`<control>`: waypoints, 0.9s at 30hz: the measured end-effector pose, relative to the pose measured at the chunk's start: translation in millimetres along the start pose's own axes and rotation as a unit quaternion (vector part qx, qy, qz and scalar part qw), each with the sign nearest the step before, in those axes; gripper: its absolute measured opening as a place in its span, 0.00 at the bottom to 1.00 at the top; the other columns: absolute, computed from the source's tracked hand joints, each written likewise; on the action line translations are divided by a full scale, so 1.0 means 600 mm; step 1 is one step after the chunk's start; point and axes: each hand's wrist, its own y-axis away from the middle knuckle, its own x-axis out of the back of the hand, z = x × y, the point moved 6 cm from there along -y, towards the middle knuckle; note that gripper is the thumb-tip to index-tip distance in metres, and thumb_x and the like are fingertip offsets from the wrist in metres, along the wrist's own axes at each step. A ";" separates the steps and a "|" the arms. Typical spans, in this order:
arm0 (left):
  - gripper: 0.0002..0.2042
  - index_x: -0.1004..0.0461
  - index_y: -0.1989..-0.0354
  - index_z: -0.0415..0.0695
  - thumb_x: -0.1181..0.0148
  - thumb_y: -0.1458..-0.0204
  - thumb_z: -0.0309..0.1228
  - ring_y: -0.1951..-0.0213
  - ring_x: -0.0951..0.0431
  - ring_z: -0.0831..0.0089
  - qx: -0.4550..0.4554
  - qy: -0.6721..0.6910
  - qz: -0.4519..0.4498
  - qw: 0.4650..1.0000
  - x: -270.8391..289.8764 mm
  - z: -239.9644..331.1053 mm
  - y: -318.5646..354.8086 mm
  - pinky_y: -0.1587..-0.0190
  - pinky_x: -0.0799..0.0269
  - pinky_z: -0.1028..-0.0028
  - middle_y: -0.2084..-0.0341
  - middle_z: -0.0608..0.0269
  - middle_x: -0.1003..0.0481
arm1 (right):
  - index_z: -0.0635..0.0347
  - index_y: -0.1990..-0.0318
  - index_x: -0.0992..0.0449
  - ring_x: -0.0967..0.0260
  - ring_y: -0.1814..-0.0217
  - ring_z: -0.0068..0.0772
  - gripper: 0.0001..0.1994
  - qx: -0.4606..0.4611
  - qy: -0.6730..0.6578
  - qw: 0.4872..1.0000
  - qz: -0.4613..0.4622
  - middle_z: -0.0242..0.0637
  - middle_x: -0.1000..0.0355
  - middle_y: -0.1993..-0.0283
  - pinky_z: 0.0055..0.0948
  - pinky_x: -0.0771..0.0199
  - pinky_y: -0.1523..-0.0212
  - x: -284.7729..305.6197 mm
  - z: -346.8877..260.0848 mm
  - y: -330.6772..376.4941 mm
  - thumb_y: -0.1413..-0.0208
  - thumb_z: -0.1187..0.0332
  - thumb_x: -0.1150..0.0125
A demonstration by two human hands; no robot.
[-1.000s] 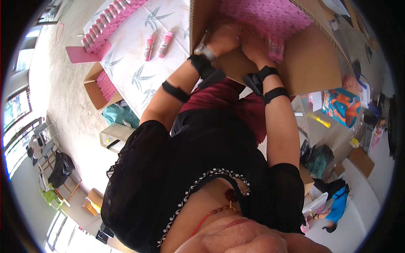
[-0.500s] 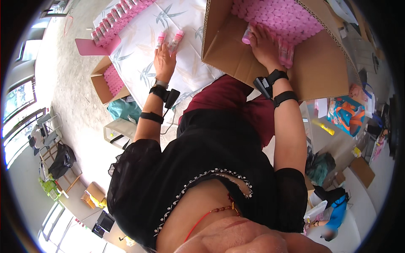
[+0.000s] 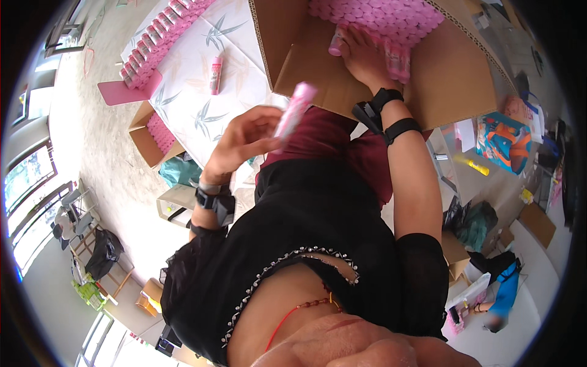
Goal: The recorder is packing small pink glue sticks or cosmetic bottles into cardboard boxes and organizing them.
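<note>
Raised over my lap, my left hand [image 3: 251, 137] is closed round one pink-capped tube [image 3: 295, 115], which is tilted and slightly blurred. Another pink-and-white tube [image 3: 216, 75] lies on the patterned tablecloth beyond it. My right hand [image 3: 364, 58] reaches inside an open cardboard box [image 3: 333, 73], its fingers stretched over the tubes at the front of the stack. One pink tube [image 3: 337, 40] shows beside its thumb side, and pink tubes [image 3: 398, 63] lie on its other side. Behind them, packed pink tube ends [image 3: 391, 21] fill the box. Anything under my right palm is hidden.
At the table's left edge, a pink tray [image 3: 129, 90] holds a row of tubes. Below it stands a smaller carton [image 3: 143, 137] of pink tubes. A colourful bag [image 3: 504, 142] lies to the right. Another person in blue [image 3: 504, 287] is at lower right.
My left hand has lifted one of the two tubes off the tablecloth and brought it toward my body and rightward. My right hand stays on the tubes in the box.
</note>
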 end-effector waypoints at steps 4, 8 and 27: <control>0.27 0.36 0.36 0.39 0.38 0.45 0.23 0.61 0.20 0.76 -0.060 -0.165 0.074 0.982 -0.027 0.014 -0.131 0.58 0.25 0.74 0.62 0.60 0.21 | 0.39 0.27 0.46 0.58 0.20 0.40 0.28 0.004 0.038 0.999 -0.029 0.30 0.50 0.23 0.63 0.63 0.26 -0.004 -0.012 -0.003 0.33 0.49 0.65; 0.24 0.30 0.42 0.40 0.35 0.48 0.31 0.66 0.17 0.62 -0.159 -0.452 0.224 0.848 0.021 0.005 -0.283 0.62 0.22 0.66 0.68 0.52 0.20 | 0.39 0.27 0.47 0.59 0.20 0.40 0.28 -0.030 -0.005 0.998 -0.048 0.30 0.51 0.22 0.63 0.64 0.26 0.008 -0.018 -0.002 0.33 0.48 0.65; 0.28 0.33 0.36 0.47 0.44 0.50 0.27 0.50 0.24 0.43 -0.057 -0.617 0.073 0.781 0.035 -0.035 -0.398 0.47 0.27 0.57 0.54 0.37 0.25 | 0.40 0.29 0.42 0.56 0.21 0.39 0.27 -0.033 -0.009 0.999 -0.020 0.30 0.50 0.23 0.62 0.62 0.26 0.004 -0.021 0.000 0.32 0.47 0.66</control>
